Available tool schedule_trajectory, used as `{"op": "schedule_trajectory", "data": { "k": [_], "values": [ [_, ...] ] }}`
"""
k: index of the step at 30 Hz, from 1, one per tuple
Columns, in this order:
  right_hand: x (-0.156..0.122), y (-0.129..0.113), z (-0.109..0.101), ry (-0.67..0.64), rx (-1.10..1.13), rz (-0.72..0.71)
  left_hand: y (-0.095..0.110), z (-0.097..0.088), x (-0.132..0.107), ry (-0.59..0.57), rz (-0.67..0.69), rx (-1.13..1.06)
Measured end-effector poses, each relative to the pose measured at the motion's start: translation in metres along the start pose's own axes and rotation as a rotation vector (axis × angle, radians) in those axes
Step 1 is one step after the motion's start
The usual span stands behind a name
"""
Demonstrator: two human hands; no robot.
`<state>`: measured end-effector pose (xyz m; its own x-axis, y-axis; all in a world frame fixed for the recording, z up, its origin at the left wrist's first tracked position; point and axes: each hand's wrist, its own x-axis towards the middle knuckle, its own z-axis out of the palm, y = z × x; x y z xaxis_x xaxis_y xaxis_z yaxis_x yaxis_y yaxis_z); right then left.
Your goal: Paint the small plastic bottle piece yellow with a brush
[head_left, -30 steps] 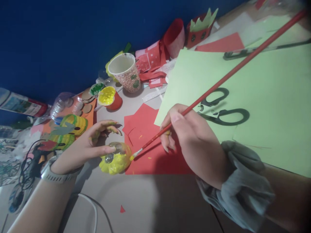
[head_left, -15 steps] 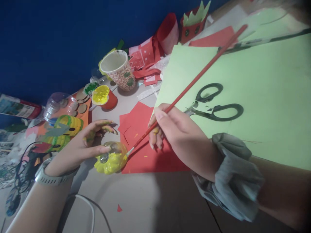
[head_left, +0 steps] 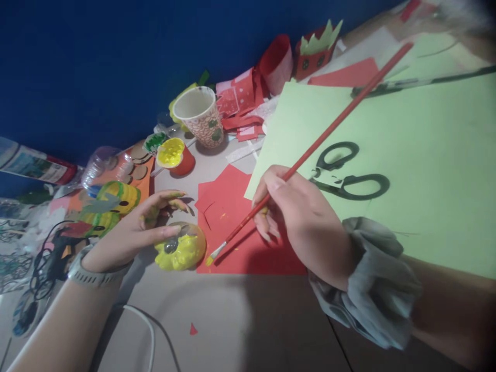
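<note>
Wall point(head_left: 96, 62): blue
Left hand point(head_left: 143, 227): loosely spread, thumb on yellow-painted clear-plastic dome point(head_left: 182, 254)
Right hand point(head_left: 306, 217): pinching slim red-handled paintbrush point(head_left: 329, 133)
Red-banded container point(head_left: 36, 161): label illegible

From my distant seat I take this for a place of handicraft, a sort of small art workshop; if it belongs to a home or a school, I cannot tell. The table point(head_left: 217, 315), by a dark blue wall point(head_left: 96, 62), carries green paper point(head_left: 430, 155), cut red paper point(head_left: 232, 206) and black-handled scissors point(head_left: 344, 182). I see also a small red cup point(head_left: 188, 163) with yellow paint point(head_left: 170, 153), a long paintbrush point(head_left: 325, 135), clear plastic pieces point(head_left: 96, 166) and a handmade paper crown point(head_left: 318, 46).
</note>
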<state>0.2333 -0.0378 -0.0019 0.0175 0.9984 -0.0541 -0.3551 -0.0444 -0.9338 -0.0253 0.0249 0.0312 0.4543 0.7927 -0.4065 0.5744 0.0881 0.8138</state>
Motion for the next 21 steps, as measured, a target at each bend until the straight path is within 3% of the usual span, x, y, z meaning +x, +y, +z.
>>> {"op": "schedule_trajectory", "data": {
  "k": [5,12,16,18,21],
  "values": [
    [0.005,-0.001,-0.001,0.100,0.118,0.001,-0.002,0.001,0.000,0.004,0.017,-0.006],
    [0.009,-0.011,0.004,0.073,0.074,-0.138,-0.001,-0.003,-0.001,-0.052,0.069,-0.031],
    [0.029,-0.030,0.017,0.094,-0.291,-0.195,0.000,-0.003,-0.001,-0.068,0.085,-0.063],
    [0.045,-0.037,0.027,0.045,-0.525,-0.193,0.001,-0.002,-0.002,-0.068,0.084,-0.087],
    [0.069,-0.038,0.046,0.008,-0.718,-0.332,0.002,-0.001,-0.002,-0.073,0.078,-0.113]
  ]
}}
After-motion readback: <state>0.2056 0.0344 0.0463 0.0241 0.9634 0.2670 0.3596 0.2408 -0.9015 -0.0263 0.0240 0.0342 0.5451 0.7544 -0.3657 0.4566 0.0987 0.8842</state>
